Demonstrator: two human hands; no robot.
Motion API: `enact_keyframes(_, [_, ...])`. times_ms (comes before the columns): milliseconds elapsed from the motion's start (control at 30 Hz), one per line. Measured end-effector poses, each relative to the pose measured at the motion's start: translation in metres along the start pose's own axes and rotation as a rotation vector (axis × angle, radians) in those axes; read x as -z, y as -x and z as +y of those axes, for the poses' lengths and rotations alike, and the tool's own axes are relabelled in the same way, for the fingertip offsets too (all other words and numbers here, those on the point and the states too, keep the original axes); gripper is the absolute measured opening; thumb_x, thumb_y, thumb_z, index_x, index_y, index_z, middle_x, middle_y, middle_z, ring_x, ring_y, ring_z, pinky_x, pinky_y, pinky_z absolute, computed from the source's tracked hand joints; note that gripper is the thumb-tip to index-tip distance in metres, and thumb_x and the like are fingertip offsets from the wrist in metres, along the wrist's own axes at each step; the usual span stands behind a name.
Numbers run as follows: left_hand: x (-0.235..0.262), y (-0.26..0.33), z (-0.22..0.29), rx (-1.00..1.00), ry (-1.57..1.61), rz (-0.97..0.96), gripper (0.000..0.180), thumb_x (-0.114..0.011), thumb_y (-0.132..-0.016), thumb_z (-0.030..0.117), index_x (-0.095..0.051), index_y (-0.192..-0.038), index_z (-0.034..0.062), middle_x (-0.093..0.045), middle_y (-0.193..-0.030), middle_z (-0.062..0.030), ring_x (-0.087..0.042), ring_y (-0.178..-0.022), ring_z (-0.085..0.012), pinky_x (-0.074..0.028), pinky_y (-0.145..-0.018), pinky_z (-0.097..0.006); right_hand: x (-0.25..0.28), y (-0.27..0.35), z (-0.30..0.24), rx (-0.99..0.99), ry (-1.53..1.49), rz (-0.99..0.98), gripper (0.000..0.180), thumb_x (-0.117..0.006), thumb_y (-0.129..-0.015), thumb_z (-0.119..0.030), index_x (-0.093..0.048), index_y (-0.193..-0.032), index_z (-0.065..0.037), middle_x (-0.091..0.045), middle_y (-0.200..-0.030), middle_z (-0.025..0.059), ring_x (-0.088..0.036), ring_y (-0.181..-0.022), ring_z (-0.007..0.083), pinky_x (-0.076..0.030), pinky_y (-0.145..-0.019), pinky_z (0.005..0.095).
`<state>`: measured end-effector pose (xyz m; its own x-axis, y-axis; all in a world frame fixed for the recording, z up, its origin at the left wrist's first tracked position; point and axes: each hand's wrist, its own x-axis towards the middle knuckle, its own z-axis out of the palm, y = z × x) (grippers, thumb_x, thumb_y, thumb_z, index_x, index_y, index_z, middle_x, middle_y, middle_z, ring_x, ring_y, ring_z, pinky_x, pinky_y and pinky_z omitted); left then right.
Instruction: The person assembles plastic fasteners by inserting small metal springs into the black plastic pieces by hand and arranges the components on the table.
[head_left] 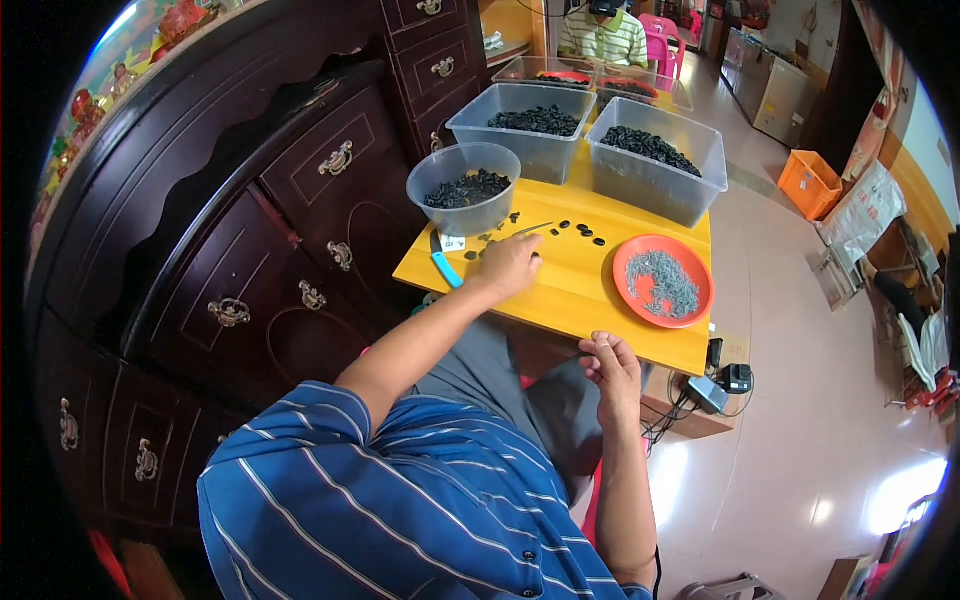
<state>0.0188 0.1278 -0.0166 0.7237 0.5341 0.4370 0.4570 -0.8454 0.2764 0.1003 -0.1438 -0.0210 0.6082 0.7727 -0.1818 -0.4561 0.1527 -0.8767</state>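
Left hand [512, 264] over counter [565, 290], fingers curled; right hand [612, 372] by edge, fingers narrow; grip contents unclear. Black pieces [599, 241] between left hand and red plate [706, 287]. Seemingly piece-by-piece handling; next calls for fine pinch.

In front of me, a yellow tabletop [570, 285]. Directly on it I record: two clear rectangular bins [655, 190], far side; a clear round tub [470, 215], left; a red-orange plate [625, 290], right; several loose black ovals [583, 228] between; a blue handle [447, 270] at the left edge.
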Motion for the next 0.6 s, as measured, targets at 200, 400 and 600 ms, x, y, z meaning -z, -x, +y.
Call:
enact_keyframes(200, [-0.016,-0.038,-0.017,-0.038,-0.031,-0.040,0.033,-0.066,-0.091,0.023,-0.068,-0.119,0.0070,-0.071,-0.102,-0.0195,-0.068,-0.096,-0.0394,-0.055,-0.083,-0.051,0.004,-0.002,0.004,-0.006,0.006,-0.014,0.020,-0.064,-0.101,-0.026,-0.065,-0.113,-0.009,-0.072,-0.098,0.0046,-0.062,-0.074,0.0058,-0.047,-0.068,0.0208])
enact_keyframes(400, [-0.032,-0.065,-0.015,-0.077,-0.177,-0.139,0.024,-0.064,-0.091,0.024,-0.073,-0.109,0.0112,-0.072,-0.099,-0.0173,-0.070,-0.094,-0.0361,-0.056,-0.080,-0.050,0.005,-0.002,0.003,-0.007,0.006,-0.011,0.023,-0.064,-0.101,-0.027,-0.065,-0.114,-0.008,-0.072,-0.098,0.0043,-0.061,-0.075,0.0063,-0.047,-0.070,0.0218])
enact_keyframes(600, [-0.041,-0.076,-0.016,-0.151,-0.287,-0.147,0.017,-0.062,-0.090,0.023,-0.073,-0.088,0.0102,-0.072,-0.094,-0.0149,-0.070,-0.087,-0.0356,-0.057,-0.076,-0.049,0.000,0.002,-0.004,0.010,-0.019,0.007,0.020,-0.064,-0.101,-0.025,-0.066,-0.109,-0.006,-0.071,-0.097,0.0044,-0.057,-0.074,0.0071,-0.044,-0.066,0.0211])
